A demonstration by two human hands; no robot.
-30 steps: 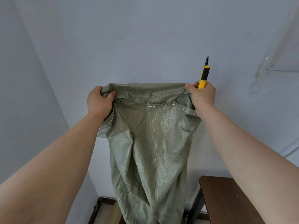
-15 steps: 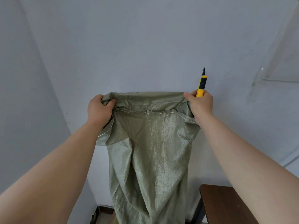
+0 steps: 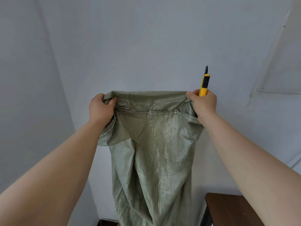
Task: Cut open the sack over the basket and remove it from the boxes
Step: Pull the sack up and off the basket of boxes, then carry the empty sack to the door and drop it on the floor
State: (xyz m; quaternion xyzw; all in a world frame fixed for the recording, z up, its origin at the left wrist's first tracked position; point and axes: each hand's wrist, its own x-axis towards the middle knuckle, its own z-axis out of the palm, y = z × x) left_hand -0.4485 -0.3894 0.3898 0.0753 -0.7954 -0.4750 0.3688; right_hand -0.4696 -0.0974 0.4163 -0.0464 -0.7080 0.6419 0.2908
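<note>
A green woven sack (image 3: pixel 156 157) hangs limp in front of me, held up high by its stitched end. My left hand (image 3: pixel 101 108) grips the sack's upper left corner. My right hand (image 3: pixel 203 103) grips the upper right corner and also holds a yellow utility knife (image 3: pixel 204 85) that points straight up with its blade out. The sack's lower end runs out of the bottom of the view. No basket or boxes are visible.
A pale wall fills the background, with a corner to the left. A dark brown wooden table (image 3: pixel 231 209) shows at the bottom right. A clear plastic sheet (image 3: pixel 276 62) hangs on the wall at the upper right.
Both hands and the sack sit lower in the view than a second ago, and less floor shows below. The grips on the sack and knife are unchanged.
</note>
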